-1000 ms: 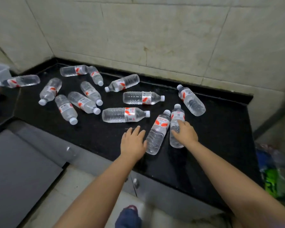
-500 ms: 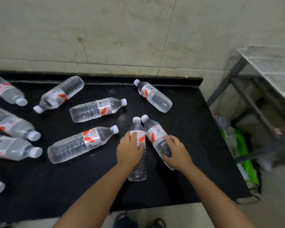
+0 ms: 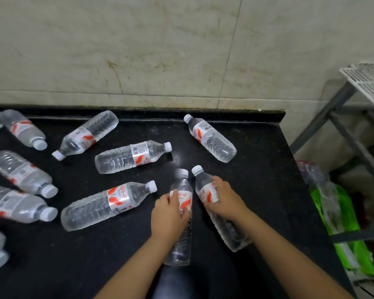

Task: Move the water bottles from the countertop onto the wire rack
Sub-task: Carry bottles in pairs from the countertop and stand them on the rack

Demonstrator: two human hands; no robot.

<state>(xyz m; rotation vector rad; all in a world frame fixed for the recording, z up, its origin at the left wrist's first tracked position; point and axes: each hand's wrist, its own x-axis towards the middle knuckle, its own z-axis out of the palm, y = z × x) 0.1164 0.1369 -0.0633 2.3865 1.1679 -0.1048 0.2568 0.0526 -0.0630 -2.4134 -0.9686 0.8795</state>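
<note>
The bottle [image 3: 108, 205] lying nearest the hands has a white and red label with red Chinese characters, looks like "娃哈哈". Same characters show partly on the bottle [image 3: 180, 214] next to it. Barcodes on two others, digits unreadable.

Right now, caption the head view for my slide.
Left hand and right hand each grip a water bottle on the black countertop; wire rack waits right.

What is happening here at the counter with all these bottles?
A person grips two water bottles on the black countertop: the left hand holds one bottle, the right hand holds another. Many more bottles lie on their sides to the left and behind. The wire rack stands to the right, with no bottle seen on it.
</note>
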